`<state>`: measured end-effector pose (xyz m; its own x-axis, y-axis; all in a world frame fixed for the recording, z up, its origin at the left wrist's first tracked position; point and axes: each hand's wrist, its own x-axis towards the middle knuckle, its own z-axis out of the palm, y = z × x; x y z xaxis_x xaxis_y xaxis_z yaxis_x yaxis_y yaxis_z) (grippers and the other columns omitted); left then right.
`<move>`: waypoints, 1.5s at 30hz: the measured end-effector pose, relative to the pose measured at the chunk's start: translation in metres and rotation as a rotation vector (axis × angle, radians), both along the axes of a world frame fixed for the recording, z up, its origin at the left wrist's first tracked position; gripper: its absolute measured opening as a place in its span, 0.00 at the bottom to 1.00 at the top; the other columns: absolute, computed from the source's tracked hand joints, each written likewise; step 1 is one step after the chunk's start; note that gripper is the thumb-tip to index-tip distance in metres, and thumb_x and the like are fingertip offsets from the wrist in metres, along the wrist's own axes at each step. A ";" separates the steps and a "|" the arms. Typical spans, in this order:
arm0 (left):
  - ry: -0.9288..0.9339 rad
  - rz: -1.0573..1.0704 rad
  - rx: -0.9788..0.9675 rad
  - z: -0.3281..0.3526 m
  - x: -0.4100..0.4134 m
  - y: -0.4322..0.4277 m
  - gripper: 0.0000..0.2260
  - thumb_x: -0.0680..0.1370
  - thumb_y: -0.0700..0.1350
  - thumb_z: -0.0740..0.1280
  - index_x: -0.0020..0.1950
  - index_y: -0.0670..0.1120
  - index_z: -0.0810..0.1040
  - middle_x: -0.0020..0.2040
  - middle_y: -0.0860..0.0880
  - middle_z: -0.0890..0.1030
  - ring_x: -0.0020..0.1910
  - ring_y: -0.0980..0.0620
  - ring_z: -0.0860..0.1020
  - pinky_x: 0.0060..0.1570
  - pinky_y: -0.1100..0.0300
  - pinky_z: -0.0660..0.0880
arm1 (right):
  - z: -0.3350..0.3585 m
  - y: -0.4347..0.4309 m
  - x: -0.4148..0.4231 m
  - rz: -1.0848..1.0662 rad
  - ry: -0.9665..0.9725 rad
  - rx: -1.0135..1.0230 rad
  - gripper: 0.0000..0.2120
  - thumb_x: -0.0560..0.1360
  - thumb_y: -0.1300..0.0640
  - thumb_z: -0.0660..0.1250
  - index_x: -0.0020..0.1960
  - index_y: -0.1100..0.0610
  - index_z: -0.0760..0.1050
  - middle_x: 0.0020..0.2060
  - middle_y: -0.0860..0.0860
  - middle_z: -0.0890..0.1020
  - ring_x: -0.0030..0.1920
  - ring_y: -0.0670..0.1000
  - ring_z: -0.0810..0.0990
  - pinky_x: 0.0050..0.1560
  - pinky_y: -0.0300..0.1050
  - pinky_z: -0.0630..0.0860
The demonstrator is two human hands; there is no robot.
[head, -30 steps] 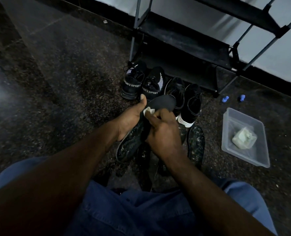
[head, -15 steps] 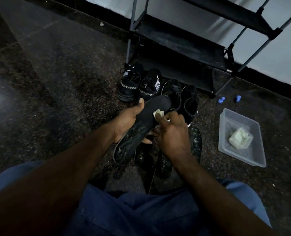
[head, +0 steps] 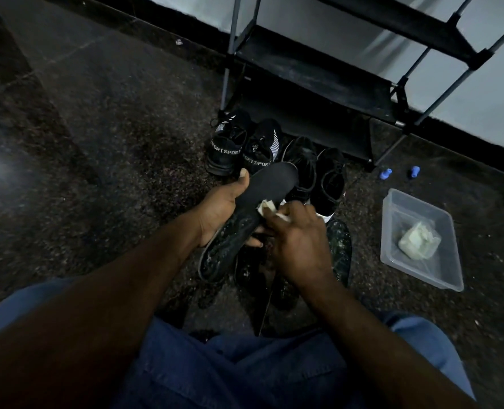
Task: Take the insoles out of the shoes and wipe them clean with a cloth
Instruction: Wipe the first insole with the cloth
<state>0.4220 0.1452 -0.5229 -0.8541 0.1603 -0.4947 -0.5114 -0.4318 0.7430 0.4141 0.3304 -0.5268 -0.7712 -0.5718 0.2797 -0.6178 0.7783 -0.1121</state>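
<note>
A person seated above a dark speckled floor (head: 97,149) holds a black insole (head: 270,184) in front of a shoe rack (head: 318,84). The left hand (head: 219,209) grips the insole from the side, thumb laid along its upper edge and fingers curled beneath it. The right hand (head: 299,242) pinches a small white cloth (head: 266,206) in its bent fingers and presses it against the middle of the insole. The insole's far end looks plain black; its near end, angled down toward the floor, is flecked with pale marks.

Behind the hands, a pair of black sneakers lettered "SPORT" (head: 230,146) stands beside a pair of plain black shoes (head: 329,181), all four at the foot of the rack. Another flecked insole (head: 341,252) lies on the floor just right of the right hand.

To the right, well apart from the shoes, a clear plastic tub (head: 392,249) sits on the floor with a pale crumpled wad (head: 419,241) inside. Two small blue objects (head: 385,173), too small to identify, lie near the rack's right leg. Blue denim (head: 244,373) covers the person's lap in the foreground.
</note>
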 end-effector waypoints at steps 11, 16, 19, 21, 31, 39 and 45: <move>0.058 -0.066 -0.022 0.005 0.002 0.000 0.33 0.82 0.70 0.51 0.70 0.48 0.78 0.64 0.41 0.83 0.59 0.38 0.83 0.49 0.41 0.82 | 0.014 -0.027 -0.017 -0.016 0.008 -0.114 0.27 0.71 0.56 0.57 0.67 0.53 0.80 0.50 0.56 0.77 0.50 0.60 0.74 0.46 0.54 0.74; 0.050 -0.021 0.049 -0.003 -0.001 0.000 0.38 0.81 0.71 0.53 0.68 0.39 0.79 0.63 0.38 0.82 0.60 0.41 0.83 0.57 0.47 0.80 | 0.009 -0.031 -0.005 0.072 0.040 -0.065 0.28 0.68 0.53 0.67 0.69 0.53 0.79 0.50 0.56 0.77 0.49 0.59 0.73 0.46 0.53 0.73; 0.047 -0.099 -0.013 0.000 -0.001 -0.001 0.36 0.79 0.73 0.52 0.73 0.50 0.76 0.65 0.42 0.83 0.59 0.39 0.84 0.43 0.46 0.83 | 0.020 -0.027 -0.022 -0.021 0.095 -0.050 0.26 0.71 0.53 0.61 0.67 0.51 0.80 0.50 0.55 0.78 0.50 0.60 0.74 0.45 0.54 0.72; 0.068 -0.129 -0.032 0.003 0.000 -0.002 0.36 0.80 0.72 0.49 0.73 0.49 0.76 0.63 0.40 0.84 0.50 0.38 0.86 0.36 0.50 0.83 | 0.025 -0.022 -0.039 -0.104 0.118 -0.040 0.25 0.72 0.56 0.61 0.68 0.51 0.79 0.51 0.55 0.77 0.51 0.60 0.74 0.46 0.54 0.72; 0.089 -0.098 -0.005 0.002 -0.002 -0.004 0.36 0.82 0.70 0.47 0.72 0.45 0.77 0.63 0.41 0.83 0.50 0.39 0.86 0.34 0.51 0.83 | 0.011 0.004 -0.021 -0.188 0.033 -0.120 0.33 0.70 0.53 0.49 0.69 0.53 0.79 0.50 0.57 0.77 0.49 0.61 0.74 0.47 0.57 0.76; 0.106 0.095 -0.043 -0.007 -0.004 -0.007 0.35 0.81 0.69 0.60 0.73 0.42 0.76 0.70 0.40 0.79 0.69 0.41 0.78 0.73 0.40 0.71 | -0.001 -0.020 0.031 0.033 -0.081 -0.295 0.24 0.73 0.61 0.59 0.65 0.51 0.82 0.48 0.53 0.77 0.50 0.58 0.75 0.48 0.52 0.76; 0.028 -0.087 0.017 0.007 0.000 -0.007 0.37 0.81 0.72 0.48 0.71 0.46 0.78 0.63 0.39 0.83 0.50 0.41 0.86 0.38 0.46 0.84 | 0.014 -0.022 0.027 -0.219 -0.429 -1.005 0.16 0.79 0.71 0.67 0.62 0.58 0.83 0.46 0.54 0.76 0.46 0.39 0.77 0.50 0.31 0.75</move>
<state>0.4218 0.1385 -0.5163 -0.8501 0.2426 -0.4675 -0.5267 -0.3995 0.7503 0.4411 0.3082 -0.5126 -0.9714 -0.0745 0.2253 -0.2373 0.3009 -0.9237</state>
